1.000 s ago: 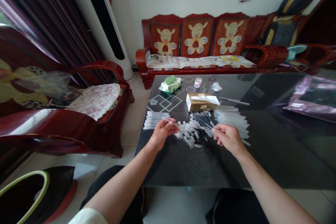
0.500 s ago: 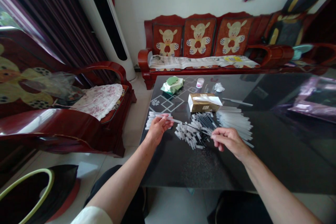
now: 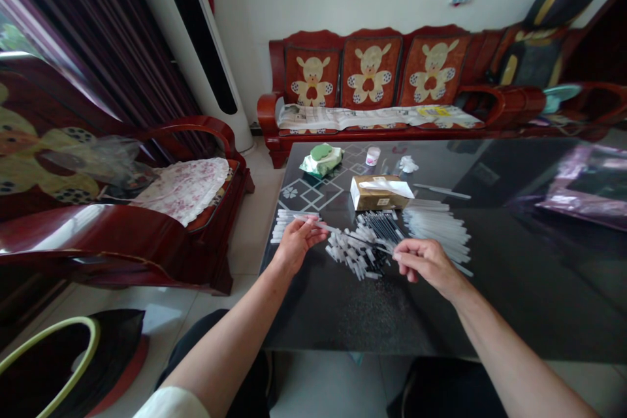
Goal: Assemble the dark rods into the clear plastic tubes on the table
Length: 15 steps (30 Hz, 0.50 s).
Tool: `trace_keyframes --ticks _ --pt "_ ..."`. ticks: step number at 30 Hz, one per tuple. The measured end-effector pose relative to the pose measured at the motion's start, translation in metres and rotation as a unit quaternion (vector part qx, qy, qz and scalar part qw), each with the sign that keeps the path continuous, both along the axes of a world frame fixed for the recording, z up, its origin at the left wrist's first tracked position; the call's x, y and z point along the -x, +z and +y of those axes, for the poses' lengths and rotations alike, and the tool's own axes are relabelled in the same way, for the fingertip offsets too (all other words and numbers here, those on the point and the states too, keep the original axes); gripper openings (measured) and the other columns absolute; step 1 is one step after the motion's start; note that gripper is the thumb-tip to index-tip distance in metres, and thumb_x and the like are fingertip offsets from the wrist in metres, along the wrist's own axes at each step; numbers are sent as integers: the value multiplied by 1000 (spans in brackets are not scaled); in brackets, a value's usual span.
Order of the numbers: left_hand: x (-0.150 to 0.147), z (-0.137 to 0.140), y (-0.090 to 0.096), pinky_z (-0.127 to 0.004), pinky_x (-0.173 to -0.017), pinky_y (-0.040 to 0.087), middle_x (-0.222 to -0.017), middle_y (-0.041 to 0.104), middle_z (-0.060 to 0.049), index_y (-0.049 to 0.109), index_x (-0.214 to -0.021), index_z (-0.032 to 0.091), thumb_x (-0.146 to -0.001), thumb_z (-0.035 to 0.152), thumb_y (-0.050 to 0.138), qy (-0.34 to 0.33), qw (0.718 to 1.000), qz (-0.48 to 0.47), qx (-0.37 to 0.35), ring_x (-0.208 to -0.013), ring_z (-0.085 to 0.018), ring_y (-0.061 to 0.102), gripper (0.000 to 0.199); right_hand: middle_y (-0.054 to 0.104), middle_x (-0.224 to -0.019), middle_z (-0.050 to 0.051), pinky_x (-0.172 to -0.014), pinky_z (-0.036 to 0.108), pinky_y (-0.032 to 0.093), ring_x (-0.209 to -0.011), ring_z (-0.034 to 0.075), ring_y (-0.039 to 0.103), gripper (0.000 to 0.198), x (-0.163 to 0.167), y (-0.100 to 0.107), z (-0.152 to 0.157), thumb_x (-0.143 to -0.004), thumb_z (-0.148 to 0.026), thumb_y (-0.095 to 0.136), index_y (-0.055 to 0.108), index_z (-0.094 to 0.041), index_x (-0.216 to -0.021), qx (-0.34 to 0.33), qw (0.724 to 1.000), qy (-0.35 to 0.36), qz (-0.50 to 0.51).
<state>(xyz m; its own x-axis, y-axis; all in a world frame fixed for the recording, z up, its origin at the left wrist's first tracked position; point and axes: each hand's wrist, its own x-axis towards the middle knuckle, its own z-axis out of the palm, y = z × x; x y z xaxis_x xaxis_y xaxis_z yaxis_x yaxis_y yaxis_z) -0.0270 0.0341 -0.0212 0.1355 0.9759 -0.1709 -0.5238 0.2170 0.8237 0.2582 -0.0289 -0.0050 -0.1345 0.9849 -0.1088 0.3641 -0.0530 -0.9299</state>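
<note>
Over the table, my left hand [image 3: 296, 245] pinches a translucent white tube [image 3: 327, 227], like a pen barrel. My right hand [image 3: 424, 264] grips the near end of a thin black rod [image 3: 360, 239], like a pen refill, with a pale piece at its fingertips. The rod's far tip lines up with the tube's end; whether it is inside, I cannot tell. Under them lies a heap of short white pieces [image 3: 353, 253] beside a bundle of black rods [image 3: 385, 225]. Long translucent tubes [image 3: 435, 225] fan out behind my right hand. White tubes [image 3: 281, 227] lie in a row behind my left hand.
A gold tissue box [image 3: 385, 199] stands behind the heap. Farther back are a green wipes pack [image 3: 321, 160], a small white tub [image 3: 373, 156] and a crumpled tissue [image 3: 407, 164]. Purple plastic packaging [image 3: 588, 186] lies at the right. Dark crumbs dot the table's front [image 3: 377, 313].
My left fingers have shifted slightly to the right with the tube. My right hand and the rod are almost where they were.
</note>
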Motion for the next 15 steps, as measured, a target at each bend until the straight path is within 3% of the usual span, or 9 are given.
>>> trace_keyframes --ticks 15 --pt "-3 -3 1 -29 -71 57 -82 72 -12 58 -91 10 -80 21 67 -13 1000 -1 8 -71 -18 71 18 63 -55 2 -40 19 41 -41 9 52 25 -1 2 0 -78 -37 62 65 -14 -73 3 999 35 -10"
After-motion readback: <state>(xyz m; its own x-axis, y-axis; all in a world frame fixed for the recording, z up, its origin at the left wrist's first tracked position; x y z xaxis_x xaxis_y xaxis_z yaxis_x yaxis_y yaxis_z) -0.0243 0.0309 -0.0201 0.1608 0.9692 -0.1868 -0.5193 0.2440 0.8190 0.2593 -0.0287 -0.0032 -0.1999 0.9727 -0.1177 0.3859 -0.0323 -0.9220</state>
